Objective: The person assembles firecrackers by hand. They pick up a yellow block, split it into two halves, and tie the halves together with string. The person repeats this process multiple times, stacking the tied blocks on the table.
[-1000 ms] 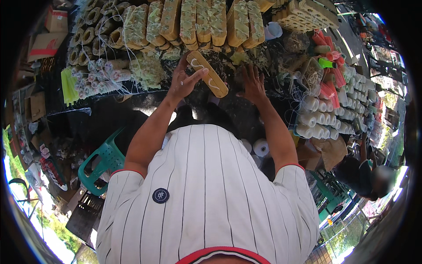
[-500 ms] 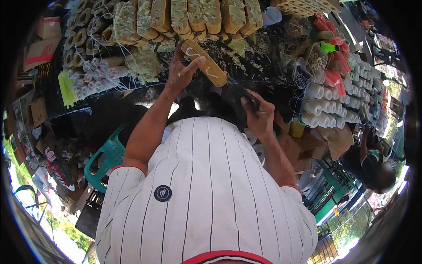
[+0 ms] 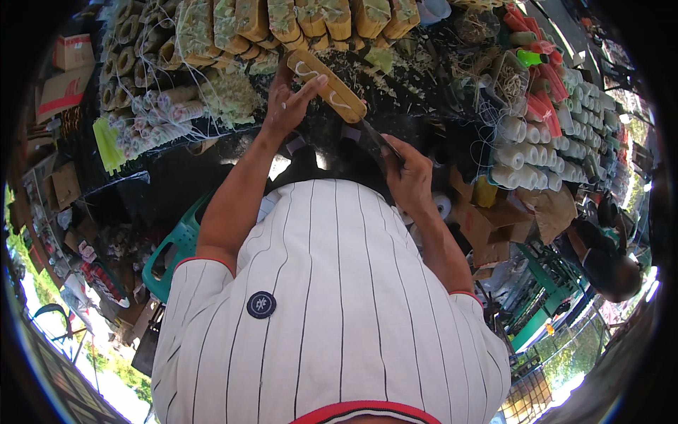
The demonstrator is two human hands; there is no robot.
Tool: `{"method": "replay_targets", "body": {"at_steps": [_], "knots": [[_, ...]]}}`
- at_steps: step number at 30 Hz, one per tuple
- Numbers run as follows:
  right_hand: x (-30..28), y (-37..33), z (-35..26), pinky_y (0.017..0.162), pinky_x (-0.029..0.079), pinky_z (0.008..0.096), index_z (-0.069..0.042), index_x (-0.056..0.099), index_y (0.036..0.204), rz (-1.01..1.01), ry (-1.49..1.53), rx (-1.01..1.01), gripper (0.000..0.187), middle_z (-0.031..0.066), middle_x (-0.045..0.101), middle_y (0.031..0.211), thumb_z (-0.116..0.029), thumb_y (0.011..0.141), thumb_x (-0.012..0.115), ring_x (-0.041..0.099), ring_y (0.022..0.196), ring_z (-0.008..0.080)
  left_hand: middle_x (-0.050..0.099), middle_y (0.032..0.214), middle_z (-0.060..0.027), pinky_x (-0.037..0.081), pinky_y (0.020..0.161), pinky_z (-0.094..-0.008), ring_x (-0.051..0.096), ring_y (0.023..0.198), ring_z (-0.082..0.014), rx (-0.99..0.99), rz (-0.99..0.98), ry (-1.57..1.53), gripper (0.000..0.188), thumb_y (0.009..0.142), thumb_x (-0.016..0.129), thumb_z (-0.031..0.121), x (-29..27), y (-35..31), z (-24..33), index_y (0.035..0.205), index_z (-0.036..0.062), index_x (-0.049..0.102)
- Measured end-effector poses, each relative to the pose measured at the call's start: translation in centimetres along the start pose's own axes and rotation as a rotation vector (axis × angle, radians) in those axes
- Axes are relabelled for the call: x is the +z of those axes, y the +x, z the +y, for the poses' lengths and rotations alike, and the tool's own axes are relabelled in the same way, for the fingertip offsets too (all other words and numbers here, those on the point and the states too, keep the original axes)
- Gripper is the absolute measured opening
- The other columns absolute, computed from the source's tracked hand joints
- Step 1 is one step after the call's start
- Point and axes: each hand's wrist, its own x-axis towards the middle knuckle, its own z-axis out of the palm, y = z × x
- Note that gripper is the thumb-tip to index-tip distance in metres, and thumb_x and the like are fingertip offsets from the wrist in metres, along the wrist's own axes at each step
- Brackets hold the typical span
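Observation:
A tan, oblong block (image 3: 339, 97) with white strings along its top is held out over the table's near edge. My left hand (image 3: 285, 106) is closed round its left side, thumb lying across the top. In my right hand (image 3: 412, 171) is a knife-like tool (image 3: 374, 136) with a long, thin, dark blade. Its tip meets or nearly meets the block's near right end; whether they touch I cannot tell. The tool's handle is mostly hidden by my fingers.
Similar tan blocks (image 3: 286, 25) stand in a row behind my hands. Bundled tubes (image 3: 152, 113) lie on the left, white rolls (image 3: 519, 155) on the right. Scraps cover the dark table (image 3: 417, 92). A green chair (image 3: 176, 244) is at lower left; another person (image 3: 604, 258) is at far right.
The block has shifted slightly up in view, along with my left hand. My right hand has turned and dropped a little, and the tool's blade now shows more clearly at the block's end.

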Motion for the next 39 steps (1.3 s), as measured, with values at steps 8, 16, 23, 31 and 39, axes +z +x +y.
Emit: {"method": "replay_targets", "body": {"at_steps": [8,16,23,31,39], "knots": [[-0.7,1.6,-2.4,0.064,0.053,0.0312,0.000,0.079,0.105,-0.093,0.019,0.287,0.011,0.0153,0.075,0.079,-0.007,0.096,0.076,0.071,0.066,0.0217,0.064,0.131,-0.0120,0.060,0.089,-0.0365,0.067,0.112,-0.0209,-0.162,0.007,-0.126,0.058,0.095,0.080,0.023,0.0,-0.1,2.1,0.142,0.0067,0.050],[-0.2,1.5,-0.3,0.068,0.060,0.0344,-0.003,0.077,0.104,0.033,-0.214,-0.245,0.016,0.0139,0.079,0.089,-0.008,0.089,0.081,0.077,0.077,0.0266,0.064,0.133,-0.0131,0.062,0.090,-0.0349,0.069,0.116,-0.0206,-0.209,0.008,-0.198,0.065,0.095,0.080,0.024,0.1,-0.1,2.6,0.147,0.0060,0.047],[0.2,0.9,-0.1,0.072,0.061,0.0374,-0.004,0.075,0.105,-0.028,-0.277,-0.231,0.019,0.0133,0.079,0.093,-0.003,0.086,0.078,0.078,0.083,0.0288,0.063,0.135,-0.0131,0.063,0.089,-0.0322,0.069,0.114,-0.0195,-0.191,-0.016,-0.163,0.068,0.093,0.083,0.027,-0.1,-0.2,2.0,0.148,0.0074,0.047],[-0.1,1.7,-0.8,0.068,0.059,0.0400,-0.002,0.075,0.104,-0.079,-0.267,-0.206,0.018,0.0152,0.076,0.087,-0.002,0.086,0.076,0.075,0.076,0.0312,0.063,0.135,-0.0091,0.064,0.086,-0.0309,0.068,0.111,-0.0158,-0.253,0.004,-0.339,0.066,0.092,0.084,0.022,0.0,-0.2,2.9,0.146,0.0077,0.049],[-1.5,3.5,-2.5,0.065,0.056,0.0375,0.001,0.079,0.100,-0.303,-0.126,0.141,0.013,0.0165,0.073,0.076,-0.010,0.094,0.074,0.072,0.066,0.0321,0.065,0.132,-0.0090,0.064,0.088,-0.0323,0.068,0.111,-0.0176,-0.282,-0.009,-0.360,0.061,0.093,0.082,0.018,-0.4,-0.3,3.0,0.145,0.0074,0.051]]}}
